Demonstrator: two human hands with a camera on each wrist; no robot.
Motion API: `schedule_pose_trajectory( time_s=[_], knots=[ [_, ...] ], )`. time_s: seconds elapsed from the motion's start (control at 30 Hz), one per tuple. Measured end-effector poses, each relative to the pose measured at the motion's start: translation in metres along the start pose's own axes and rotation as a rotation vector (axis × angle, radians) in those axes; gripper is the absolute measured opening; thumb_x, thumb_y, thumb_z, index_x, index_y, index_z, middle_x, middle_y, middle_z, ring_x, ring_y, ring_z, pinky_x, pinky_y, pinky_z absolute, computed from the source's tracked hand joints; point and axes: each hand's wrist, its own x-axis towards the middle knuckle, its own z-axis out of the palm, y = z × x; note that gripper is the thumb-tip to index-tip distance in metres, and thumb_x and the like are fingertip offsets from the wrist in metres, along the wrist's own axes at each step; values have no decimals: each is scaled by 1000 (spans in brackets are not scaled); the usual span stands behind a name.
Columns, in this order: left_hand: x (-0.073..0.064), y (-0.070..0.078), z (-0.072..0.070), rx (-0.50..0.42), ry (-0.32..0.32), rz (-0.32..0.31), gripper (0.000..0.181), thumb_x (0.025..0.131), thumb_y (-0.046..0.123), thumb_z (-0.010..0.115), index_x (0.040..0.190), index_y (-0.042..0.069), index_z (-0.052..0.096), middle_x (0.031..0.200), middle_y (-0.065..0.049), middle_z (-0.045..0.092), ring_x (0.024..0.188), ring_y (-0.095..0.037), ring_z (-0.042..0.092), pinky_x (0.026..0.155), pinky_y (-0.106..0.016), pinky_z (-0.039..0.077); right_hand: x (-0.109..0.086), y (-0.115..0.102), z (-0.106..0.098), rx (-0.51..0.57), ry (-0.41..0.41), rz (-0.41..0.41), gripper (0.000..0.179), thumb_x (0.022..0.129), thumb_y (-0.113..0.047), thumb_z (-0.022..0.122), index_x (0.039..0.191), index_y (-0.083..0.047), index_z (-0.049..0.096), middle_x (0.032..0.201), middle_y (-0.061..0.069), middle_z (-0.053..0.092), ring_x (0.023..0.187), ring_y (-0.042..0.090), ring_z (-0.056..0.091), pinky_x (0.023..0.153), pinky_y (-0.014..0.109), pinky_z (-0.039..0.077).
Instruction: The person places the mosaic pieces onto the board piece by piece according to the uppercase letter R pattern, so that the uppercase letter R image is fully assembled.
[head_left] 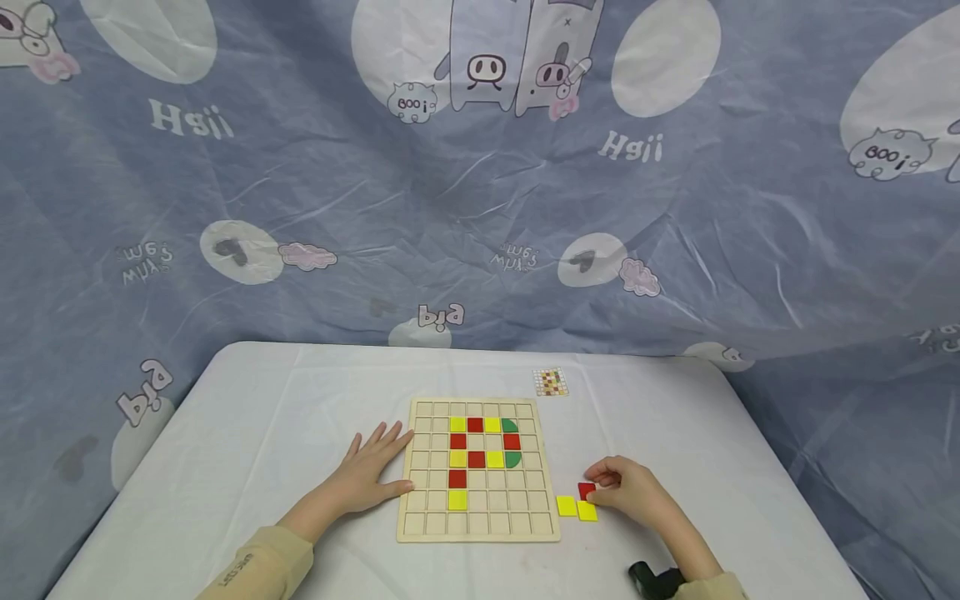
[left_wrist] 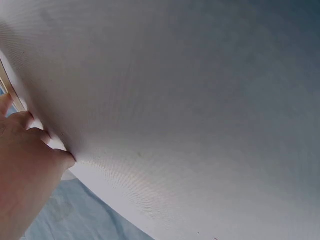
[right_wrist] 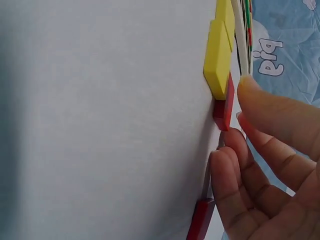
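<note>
A wooden grid board [head_left: 477,527] lies on the table, with red and yellow square tiles and two green rounded pieces [head_left: 513,459] forming a P shape. My left hand [head_left: 365,477] lies spread, its fingertips at the board's left edge; the left wrist view shows its knuckles and thumb [left_wrist: 62,159]. Right of the board, my right hand [head_left: 628,492] hovers over a red tile [head_left: 587,490], thumb and fingers apart around it. Two yellow tiles [head_left: 567,506] lie beside it. In the right wrist view another red piece [right_wrist: 201,219] sits below the fingers.
A small printed pattern card [head_left: 551,382] lies behind the board's far right corner. A black object [head_left: 651,580] shows by the right forearm. The white tablecloth [head_left: 337,375] reaches back to a blue patterned curtain [head_left: 480,183].
</note>
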Motion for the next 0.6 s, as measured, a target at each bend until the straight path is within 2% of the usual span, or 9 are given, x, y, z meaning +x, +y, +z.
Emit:
schedule_pose_trajectory(
  time_s=[0.2, 0.6],
  knots=[
    [0, 1, 0, -5, 3, 2, 83, 86, 52, 70, 153, 16, 37, 163, -12, 26, 152, -39, 13, 118, -67, 2, -1, 1, 4, -18, -4, 2, 27, 71, -5, 85, 95, -8, 71, 87, 1, 61, 80, 16, 53, 70, 28, 48],
    [0, 0, 1, -5, 2, 7, 83, 86, 52, 69, 153, 16, 36, 163, -12, 25, 152, -39, 12, 118, -67, 1, 2, 3, 6, -38, -7, 14, 25, 72, -7, 85, 90, -8, 68, 80, 2, 57, 74, 17, 50, 66, 28, 44]
  ],
)
